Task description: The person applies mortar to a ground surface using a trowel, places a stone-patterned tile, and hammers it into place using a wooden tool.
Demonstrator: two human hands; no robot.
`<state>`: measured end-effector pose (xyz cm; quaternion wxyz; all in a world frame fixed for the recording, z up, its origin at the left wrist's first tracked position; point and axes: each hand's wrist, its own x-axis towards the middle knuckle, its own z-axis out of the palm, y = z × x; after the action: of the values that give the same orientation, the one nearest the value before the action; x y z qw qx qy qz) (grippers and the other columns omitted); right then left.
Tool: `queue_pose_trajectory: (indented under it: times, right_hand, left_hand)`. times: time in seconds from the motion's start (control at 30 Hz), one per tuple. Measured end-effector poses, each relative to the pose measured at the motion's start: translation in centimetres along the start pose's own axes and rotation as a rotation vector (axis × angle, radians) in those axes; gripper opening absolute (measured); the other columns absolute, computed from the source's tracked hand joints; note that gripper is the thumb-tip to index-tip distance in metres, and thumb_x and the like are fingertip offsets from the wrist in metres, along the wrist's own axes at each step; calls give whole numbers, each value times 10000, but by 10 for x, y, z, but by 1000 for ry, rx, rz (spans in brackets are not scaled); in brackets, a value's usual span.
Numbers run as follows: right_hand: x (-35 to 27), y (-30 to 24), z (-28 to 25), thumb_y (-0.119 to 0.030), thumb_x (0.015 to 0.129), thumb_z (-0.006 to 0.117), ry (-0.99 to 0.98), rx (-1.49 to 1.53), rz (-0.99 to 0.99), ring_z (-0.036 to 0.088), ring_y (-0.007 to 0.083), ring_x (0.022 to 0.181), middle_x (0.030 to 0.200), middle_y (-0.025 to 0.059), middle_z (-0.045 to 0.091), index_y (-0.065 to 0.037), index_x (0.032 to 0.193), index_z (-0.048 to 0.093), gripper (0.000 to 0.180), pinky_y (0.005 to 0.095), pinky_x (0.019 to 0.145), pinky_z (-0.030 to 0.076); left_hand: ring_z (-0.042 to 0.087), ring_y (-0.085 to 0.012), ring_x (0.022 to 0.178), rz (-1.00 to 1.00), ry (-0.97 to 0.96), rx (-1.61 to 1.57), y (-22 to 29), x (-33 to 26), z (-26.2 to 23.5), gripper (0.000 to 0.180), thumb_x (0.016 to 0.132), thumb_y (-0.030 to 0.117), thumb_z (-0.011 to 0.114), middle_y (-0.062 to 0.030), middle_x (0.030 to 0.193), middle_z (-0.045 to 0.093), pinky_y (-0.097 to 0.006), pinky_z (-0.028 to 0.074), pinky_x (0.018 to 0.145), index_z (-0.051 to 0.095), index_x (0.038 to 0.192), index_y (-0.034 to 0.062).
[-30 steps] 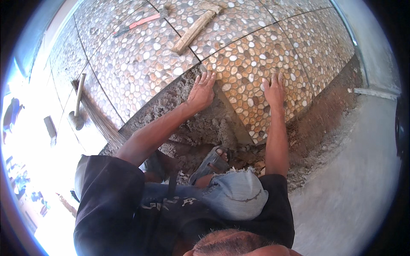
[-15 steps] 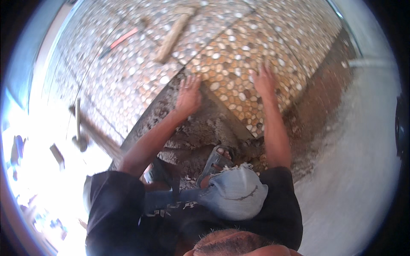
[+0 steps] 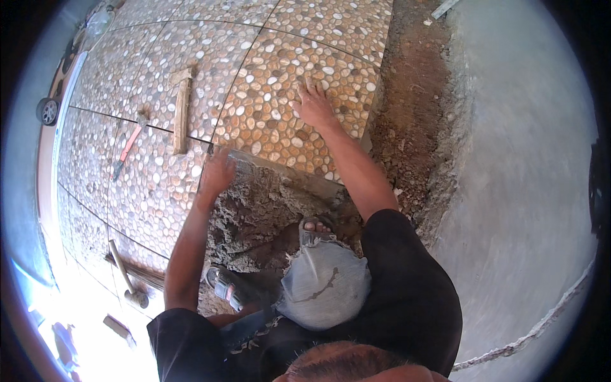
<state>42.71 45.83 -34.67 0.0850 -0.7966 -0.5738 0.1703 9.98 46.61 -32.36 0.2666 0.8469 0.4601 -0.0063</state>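
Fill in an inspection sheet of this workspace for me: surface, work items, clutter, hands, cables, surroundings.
Surface: pebble-patterned floor with dark joints; rough grey bed in front of the person.
Work items: orange-brown pebble-patterned tile, its near edge bordering the bed.
Clutter: T-shaped wooden tool, red-handled tool, and mallet beside a bundle of thin sticks, left of the hands.
Hands: right hand spread on the tile, left hand at its near-left corner, blurred, contact unclear.
Cables: nothing seen.
Surroundings: brown dirt strip and smooth grey surface at right; wheel at far left.
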Motion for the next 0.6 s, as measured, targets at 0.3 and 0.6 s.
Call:
queue_pose_trajectory:
  times: [0.3, 0.6]
  right_hand:
    - [-32, -21, -19, -412, 915, 533, -44, 9, -40, 150, 418, 1403, 1542, 187, 130, -94, 1467, 268, 690, 557, 1128, 192]
    - [-109, 39, -29, -569, 857, 574, -159, 0, 185, 123, 405, 1409, 1546, 184, 83, -135, 1476, 264, 817, 541, 1144, 206]
  left_hand:
    - [525, -392, 1139, 166, -243, 242, -30, -24, -105, 516, 886, 227, 572, -208, 1280, 531, -448, 417, 979, 427, 1357, 74]
    - [377, -408, 1300, 237, -198, 323, 1, -21, -83, 576, 881, 227, 598, -200, 1469, 313, -479, 335, 1070, 370, 1404, 145]
